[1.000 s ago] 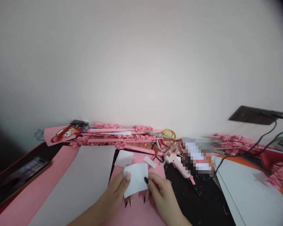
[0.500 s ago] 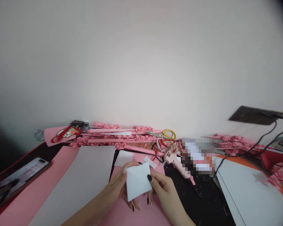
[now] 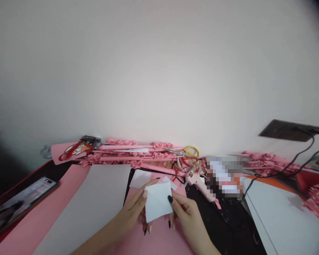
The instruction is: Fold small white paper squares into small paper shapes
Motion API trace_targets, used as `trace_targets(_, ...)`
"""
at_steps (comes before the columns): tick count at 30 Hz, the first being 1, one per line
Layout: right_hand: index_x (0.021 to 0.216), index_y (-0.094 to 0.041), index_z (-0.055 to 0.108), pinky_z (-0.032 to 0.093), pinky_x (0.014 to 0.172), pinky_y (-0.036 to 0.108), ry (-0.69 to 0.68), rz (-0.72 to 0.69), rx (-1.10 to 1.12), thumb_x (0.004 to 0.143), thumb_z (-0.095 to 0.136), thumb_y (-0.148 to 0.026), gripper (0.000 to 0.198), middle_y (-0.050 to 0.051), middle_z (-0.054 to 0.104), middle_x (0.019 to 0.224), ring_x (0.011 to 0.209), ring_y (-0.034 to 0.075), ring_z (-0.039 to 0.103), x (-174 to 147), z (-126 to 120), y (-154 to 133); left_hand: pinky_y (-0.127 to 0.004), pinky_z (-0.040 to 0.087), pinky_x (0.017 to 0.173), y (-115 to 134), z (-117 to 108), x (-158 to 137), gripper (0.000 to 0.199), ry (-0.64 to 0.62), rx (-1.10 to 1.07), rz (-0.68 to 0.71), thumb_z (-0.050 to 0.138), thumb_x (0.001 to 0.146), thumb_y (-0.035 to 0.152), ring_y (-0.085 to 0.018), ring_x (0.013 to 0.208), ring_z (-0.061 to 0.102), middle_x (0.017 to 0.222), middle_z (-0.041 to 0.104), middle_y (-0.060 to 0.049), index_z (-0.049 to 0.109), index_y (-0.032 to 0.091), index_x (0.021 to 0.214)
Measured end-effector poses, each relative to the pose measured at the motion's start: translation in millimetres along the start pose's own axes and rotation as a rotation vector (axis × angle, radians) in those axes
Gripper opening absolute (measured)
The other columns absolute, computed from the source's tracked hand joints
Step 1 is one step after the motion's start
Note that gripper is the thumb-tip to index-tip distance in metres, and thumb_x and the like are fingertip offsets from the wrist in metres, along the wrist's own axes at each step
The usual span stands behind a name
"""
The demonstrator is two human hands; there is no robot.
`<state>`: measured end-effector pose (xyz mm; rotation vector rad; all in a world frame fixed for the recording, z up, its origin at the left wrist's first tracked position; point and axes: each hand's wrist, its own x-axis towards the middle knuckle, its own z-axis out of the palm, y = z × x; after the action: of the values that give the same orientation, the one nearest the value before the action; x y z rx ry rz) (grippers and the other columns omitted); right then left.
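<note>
A small square of white paper (image 3: 158, 202) is held up between my two hands, above a pink sheet (image 3: 156, 241). My left hand (image 3: 134, 207) grips its left edge, thumb on the front and fingers behind. On the opposite side my right hand (image 3: 187, 212) pinches the right edge, its dark-nailed thumb lying on the paper's face. Just beyond lie more white paper squares (image 3: 140, 179) and a small white strip (image 3: 169, 182). Whether the held paper is one layer or several, I cannot tell.
A pink glue gun (image 3: 200, 184) lies right of my hands, near yellow-handled scissors (image 3: 184, 152). Pink paper flowers (image 3: 135, 163) line the wall. To the left are a large white sheet (image 3: 95, 205) and a phone (image 3: 23, 202); black cords (image 3: 300, 156) hang from a wall outlet (image 3: 284, 130).
The white paper square and both hands have shifted slightly right and up. The square has turned a little and now sits more upright.
</note>
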<state>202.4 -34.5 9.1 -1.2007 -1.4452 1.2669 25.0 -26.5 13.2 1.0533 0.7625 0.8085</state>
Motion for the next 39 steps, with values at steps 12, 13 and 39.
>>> trace_targets(12, 0.084, -0.012, 0.064, 0.029, 0.042, 0.018, 0.203, -0.007, 0.023, 0.080, 0.054, -0.038, 0.028, -0.001, 0.050, 0.058, 0.046, 0.008, 0.038, 4, -11, 3, -0.028, 0.050, 0.062, -10, -4, 4, 0.045, 0.053, 0.127, 0.030, 0.052, 0.081, 0.036, -0.018, 0.071, 0.063, 0.084, 0.063, -0.004, 0.039, 0.023, 0.123)
trace_targets(13, 0.085, -0.012, 0.064, 0.031, 0.044, 0.019, 0.191, -0.021, -0.003, 0.081, 0.053, -0.036, 0.027, -0.001, 0.051, 0.060, 0.048, 0.009, 0.039, 4, -13, 2, -0.027, 0.049, 0.063, -11, -4, 5, 0.042, 0.049, 0.147, 0.058, 0.053, 0.080, 0.034, -0.017, 0.073, 0.061, 0.087, 0.062, -0.004, 0.043, 0.022, 0.119)
trace_targets(39, 0.084, -0.015, 0.059, 0.039, 0.056, 0.023, 0.126, -0.157, -0.337, 0.082, 0.043, -0.020, 0.017, 0.004, 0.060, 0.072, 0.062, 0.015, 0.053, 8, -27, -3, -0.020, 0.035, 0.055, 1, -11, 4, 0.025, 0.330, 0.699, 0.252, 0.044, 0.083, 0.032, -0.014, 0.060, 0.050, 0.065, 0.058, 0.001, 0.061, 0.017, 0.071)
